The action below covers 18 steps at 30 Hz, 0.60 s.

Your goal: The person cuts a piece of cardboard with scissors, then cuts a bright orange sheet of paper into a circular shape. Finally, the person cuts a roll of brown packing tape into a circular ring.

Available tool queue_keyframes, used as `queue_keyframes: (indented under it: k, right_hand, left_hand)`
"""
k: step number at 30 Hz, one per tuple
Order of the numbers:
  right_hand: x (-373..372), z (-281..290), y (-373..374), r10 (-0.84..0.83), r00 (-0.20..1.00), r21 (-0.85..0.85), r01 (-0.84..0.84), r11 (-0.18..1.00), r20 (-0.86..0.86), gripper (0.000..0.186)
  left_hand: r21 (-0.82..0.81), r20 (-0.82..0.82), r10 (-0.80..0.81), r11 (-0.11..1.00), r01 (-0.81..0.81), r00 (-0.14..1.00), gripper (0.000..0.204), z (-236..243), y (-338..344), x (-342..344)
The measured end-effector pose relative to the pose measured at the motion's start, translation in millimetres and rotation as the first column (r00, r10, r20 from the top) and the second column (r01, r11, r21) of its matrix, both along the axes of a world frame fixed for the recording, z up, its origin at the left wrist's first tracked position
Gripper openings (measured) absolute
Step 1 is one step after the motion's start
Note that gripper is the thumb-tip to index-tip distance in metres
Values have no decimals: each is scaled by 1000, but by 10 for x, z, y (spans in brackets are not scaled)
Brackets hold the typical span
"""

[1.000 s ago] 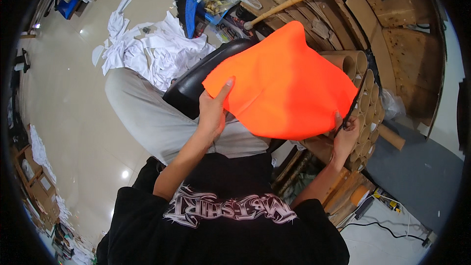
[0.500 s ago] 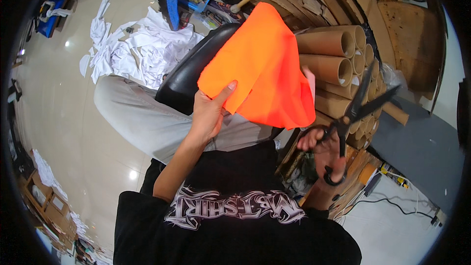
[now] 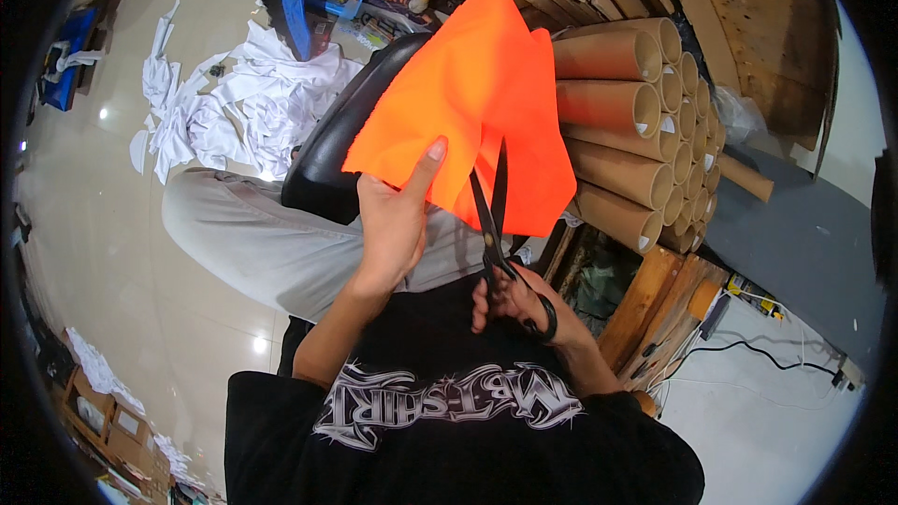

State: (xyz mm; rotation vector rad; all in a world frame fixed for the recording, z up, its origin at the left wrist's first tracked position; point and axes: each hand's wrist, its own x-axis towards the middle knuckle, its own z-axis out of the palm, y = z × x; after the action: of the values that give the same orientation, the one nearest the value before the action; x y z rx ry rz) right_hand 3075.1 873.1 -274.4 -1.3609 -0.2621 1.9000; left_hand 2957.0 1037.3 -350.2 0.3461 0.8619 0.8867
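Note:
A bright orange cloth (image 3: 458, 93) hangs from my left hand (image 3: 393, 215), which pinches its near left edge with the thumb on top. In my right hand (image 3: 513, 301) is a pair of black scissors (image 3: 490, 224), its fingers in the handle loops. The scissor blades are parted and point away from me. They lie at the near edge of the cloth, right of my left thumb; one blade shows over the orange surface. Whether fabric sits between the blades is hard to make out.
Brown cardboard tubes (image 3: 617, 159) are stacked on the right beside a grey surface (image 3: 795, 234). White fabric scraps (image 3: 243, 103) lie heaped on the tiled floor (image 3: 122, 252) at the left. A black padded seat (image 3: 323, 164) is beyond my grey-trousered leg (image 3: 253, 234).
My right hand has brought the scissors leftward from beside the tubes to the cloth's near edge. The left hand keeps its hold on the cloth. The whole view has shifted slightly.

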Motion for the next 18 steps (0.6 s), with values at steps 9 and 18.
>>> queue_keyframes:
  k: [9,18]
  right_hand:
    - [-276,-353,422,-284,957,152,272,950,59,44]
    - [-265,-309,484,-290,942,93,277,956,169,35]
  left_hand:
    - [-24,-122,-213,977,212,969,18,128,-135,-174]
    - [7,-116,-179,983,181,977,15,20,-238,-178]
